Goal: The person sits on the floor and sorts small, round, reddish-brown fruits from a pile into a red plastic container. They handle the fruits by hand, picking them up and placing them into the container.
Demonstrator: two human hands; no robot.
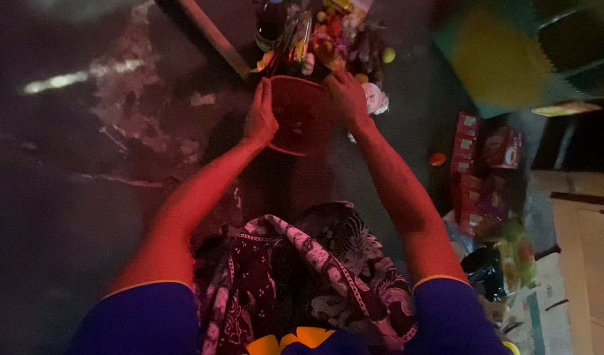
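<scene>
Holding red bowl [300,118] at both rims — left hand [260,119], right hand [346,97], fingers pressed against its sides | bowl in mid-air just short of offerings pile [328,43] | risk: dim light — tilt could spill it onto wet floor [85,164].

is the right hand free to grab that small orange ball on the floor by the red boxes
Probably not as things stand: the right hand is gripping the red container along with the left hand. The floor toward the orange ball looks clear.
</scene>
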